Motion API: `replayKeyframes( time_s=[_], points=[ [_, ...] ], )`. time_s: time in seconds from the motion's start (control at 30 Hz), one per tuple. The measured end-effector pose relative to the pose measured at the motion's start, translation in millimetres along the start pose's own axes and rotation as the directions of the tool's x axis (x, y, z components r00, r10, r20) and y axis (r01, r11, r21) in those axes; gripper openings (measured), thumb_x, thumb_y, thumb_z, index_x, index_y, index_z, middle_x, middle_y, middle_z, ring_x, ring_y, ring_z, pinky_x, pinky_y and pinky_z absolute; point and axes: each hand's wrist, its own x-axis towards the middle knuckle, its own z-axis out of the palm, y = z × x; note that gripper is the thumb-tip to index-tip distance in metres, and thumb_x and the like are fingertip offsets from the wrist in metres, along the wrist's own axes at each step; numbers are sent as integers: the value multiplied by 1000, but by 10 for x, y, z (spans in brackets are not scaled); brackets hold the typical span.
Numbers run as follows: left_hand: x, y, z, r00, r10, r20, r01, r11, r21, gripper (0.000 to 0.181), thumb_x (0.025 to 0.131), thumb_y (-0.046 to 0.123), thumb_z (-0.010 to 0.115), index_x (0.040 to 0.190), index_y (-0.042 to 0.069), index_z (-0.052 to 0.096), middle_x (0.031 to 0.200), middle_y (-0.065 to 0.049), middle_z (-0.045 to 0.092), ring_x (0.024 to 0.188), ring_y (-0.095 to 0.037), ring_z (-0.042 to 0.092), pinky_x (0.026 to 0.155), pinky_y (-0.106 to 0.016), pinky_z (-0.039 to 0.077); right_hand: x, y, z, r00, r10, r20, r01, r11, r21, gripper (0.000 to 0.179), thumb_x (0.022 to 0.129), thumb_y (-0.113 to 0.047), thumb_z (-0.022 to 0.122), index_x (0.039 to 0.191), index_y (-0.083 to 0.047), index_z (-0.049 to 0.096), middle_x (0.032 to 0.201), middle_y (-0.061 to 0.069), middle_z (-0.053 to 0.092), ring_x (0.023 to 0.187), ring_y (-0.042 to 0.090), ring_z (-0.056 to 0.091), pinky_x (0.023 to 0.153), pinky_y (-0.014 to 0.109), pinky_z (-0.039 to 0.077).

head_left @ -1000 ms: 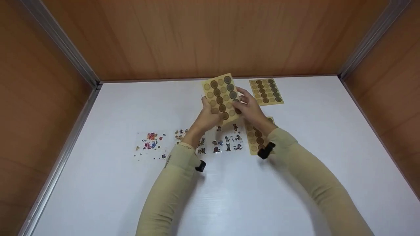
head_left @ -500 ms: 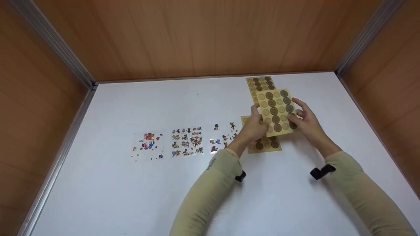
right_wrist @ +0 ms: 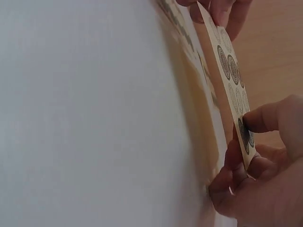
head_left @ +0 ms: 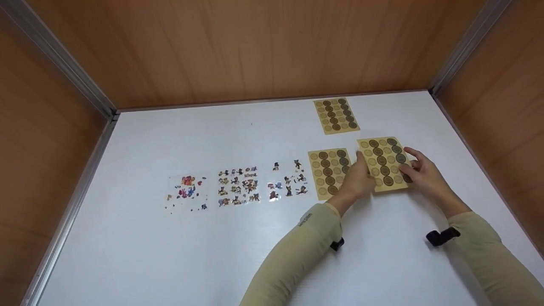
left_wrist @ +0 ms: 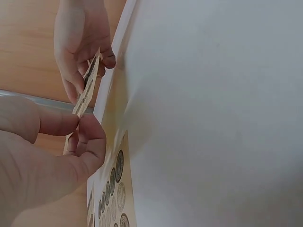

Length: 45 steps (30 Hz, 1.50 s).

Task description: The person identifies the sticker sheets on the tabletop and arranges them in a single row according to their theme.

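A tan sticker sheet with columns of pale and dark round stickers is held by its two side edges, a little above the white table. My left hand pinches its left edge between thumb and fingers, plain in the left wrist view where the sheet shows nearly edge-on. On the opposite edge my right hand pinches too, its thumb over the dark stickers in the right wrist view, fingers behind the sheet. A matching sheet lies just left of my left hand, partly covered by it.
Another tan sheet lies farther back near the wooden wall. To the left, three clear sticker sheets stand in a row: one with colourful figures, one densely filled, one with scattered animal figures.
Both hands have carried the held sheet rightward and down toward the table, from above the clear sheets to the right of the near tan sheet. That tan sheet and the far one are now more visible.
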Motion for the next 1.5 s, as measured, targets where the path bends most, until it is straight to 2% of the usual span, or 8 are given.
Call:
replayKeyframes(
  time_s=[0.2, 0.4, 0.53, 0.63, 0.77, 0.9, 1.23, 1.5],
  points=[
    [-7, 4, 45, 999, -34, -4, 34, 979, 199, 79, 93, 8, 69, 160, 3, 27, 136, -11, 53, 107, -16, 59, 92, -22, 52, 19, 75, 33, 1000, -3, 22, 5, 996, -84, 69, 106, -23, 53, 160, 2, 18, 115, 25, 61, 82, 6, 62, 69, 18, 53],
    [-42, 30, 63, 999, -34, -26, 42, 899, 436, 77, 95, 32, 71, 158, 8, 34, 143, -10, 52, 119, -22, 61, 99, -29, 52, 4, 73, 61, 997, -32, 65, 45, 973, -226, 67, 107, -30, 52, 157, 4, 26, 108, 23, 60, 82, 15, 57, 67, 22, 45],
    [-41, 62, 69, 999, -26, -29, 37, 843, 536, 79, 93, 41, 72, 156, 6, 38, 136, -7, 56, 110, -19, 63, 94, -27, 54, -20, 49, 44, 994, -63, 93, 89, 945, -316, 68, 107, -38, 51, 157, 3, 30, 131, 36, 52, 119, 46, 53, 97, 51, 46],
    [-38, 78, 62, 999, -30, -26, 39, 824, 565, 81, 92, 43, 73, 155, 5, 40, 134, -6, 58, 107, -17, 63, 92, -27, 54, -40, 49, 60, 991, -108, 84, 132, 914, -384, 65, 107, -39, 51, 154, 4, 35, 141, 37, 46, 130, 55, 40, 102, 70, 28],
    [-41, 75, 45, 999, -34, -28, 44, 824, 565, 80, 92, 41, 73, 155, 5, 39, 138, -8, 56, 113, -17, 62, 96, -27, 53, -59, 66, 134, 987, -151, 46, 155, 870, -468, 60, 106, -40, 52, 150, 1, 45, 128, 32, 48, 112, 51, 41, 82, 62, 27],
    [-58, 61, 51, 1000, -21, -22, 30, 817, 576, 77, 94, 40, 71, 155, 5, 40, 140, -9, 54, 121, -18, 57, 101, -29, 50, -79, 81, 179, 986, -160, 54, 165, 842, -513, 64, 105, -45, 51, 151, -1, 43, 143, 33, 34, 123, 55, 29, 88, 68, 22],
    [-83, -16, 124, 985, 133, 110, -161, 475, 865, 49, 98, 52, 61, 135, 20, 65, 135, 2, 53, 128, -16, 43, 109, -40, 35, -76, 80, 145, 970, -102, 220, 200, 849, -490, 76, 107, -43, 48, 156, 9, 21, 160, 37, 5, 145, 59, -4, 110, 79, -5],
    [-84, -58, 151, 972, 127, 196, -231, 424, 876, 43, 99, 52, 60, 134, 29, 65, 143, 11, 52, 136, -9, 40, 111, -47, 30, -80, 73, 129, 967, -68, 246, 181, 862, -473, 79, 106, -46, 50, 157, 6, 21, 163, 31, 6, 146, 57, -7, 112, 76, -8]
  ],
)
